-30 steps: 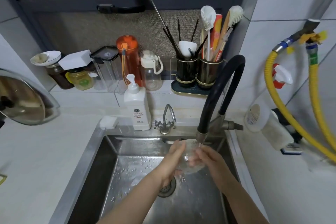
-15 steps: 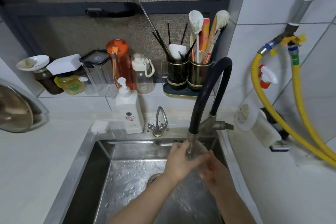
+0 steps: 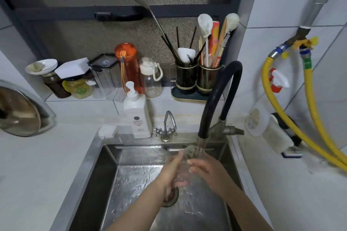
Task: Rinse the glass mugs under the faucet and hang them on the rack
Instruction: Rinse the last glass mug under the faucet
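Left hand point(image 3: 171, 169) now lower on the one glass mug point(image 3: 189, 163), right hand point(image 3: 205, 171) beside it, both grips curled round the mug under the black faucet point(image 3: 216, 99) over the sink point(image 3: 90, 165), two utensil cups point(image 3: 198, 77), one soap bottle point(image 3: 137, 116) on the desk point(image 3: 37, 165)

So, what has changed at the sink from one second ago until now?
The glass mug was turned between the hands: its mouth now points up under the faucet. The left hand and right hand shifted around it but still hold it. Soap bottle and sink stayed.
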Demonstrator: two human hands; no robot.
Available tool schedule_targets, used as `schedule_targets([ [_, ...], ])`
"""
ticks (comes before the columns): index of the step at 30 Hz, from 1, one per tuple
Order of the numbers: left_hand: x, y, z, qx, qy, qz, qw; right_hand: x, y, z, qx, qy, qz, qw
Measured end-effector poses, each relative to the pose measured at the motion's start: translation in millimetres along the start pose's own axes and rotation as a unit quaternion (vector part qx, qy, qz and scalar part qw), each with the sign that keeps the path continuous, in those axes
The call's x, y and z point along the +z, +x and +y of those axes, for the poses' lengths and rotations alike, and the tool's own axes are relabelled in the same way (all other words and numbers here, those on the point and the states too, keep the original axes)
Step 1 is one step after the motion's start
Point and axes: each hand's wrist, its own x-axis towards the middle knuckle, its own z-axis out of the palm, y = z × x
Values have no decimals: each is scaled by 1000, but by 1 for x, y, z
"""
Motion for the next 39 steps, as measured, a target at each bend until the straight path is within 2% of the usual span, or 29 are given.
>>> schedule_targets([
  [2,4,0,2,-14,19,-12,1000,-5,-11,3,-50,-64,-11,997],
  [4,12,2,4,-18,41,-25,999,-6,-22,16,-64,-86,-4,994],
  [9,42,-5,-3,-47,-33,-64,996,2,-40,43,20,51,174,983],
  [11,47,-7,-8,-57,-73,-61,994,5,-40,46,56,90,196,975],
  [13,43,-6,-9,-67,-107,-43,991,9,-36,40,98,147,155,972],
  [16,34,-6,-5,-67,-141,-7,988,17,-21,26,88,176,100,975],
  [19,30,-4,-3,-74,-157,-15,985,17,-8,21,100,206,77,970],
  [22,29,-4,-9,-84,-99,-45,990,8,-11,15,89,209,98,969],
  [25,15,-10,-12,-58,-59,-53,995,12,-24,22,73,211,127,966],
  [28,1,-2,-14,-6,-60,9,998,20,-32,24,63,210,99,971],
  [30,3,2,-11,22,-36,24,999,15,-31,29,63,223,99,968],
  [34,22,4,2,89,68,4,994,-3,-49,41,87,227,92,966],
  [37,24,5,8,92,171,-35,980,-10,-57,36,89,234,70,966],
  [39,12,5,12,87,170,-39,981,-14,-49,24,60,241,50,967],
])
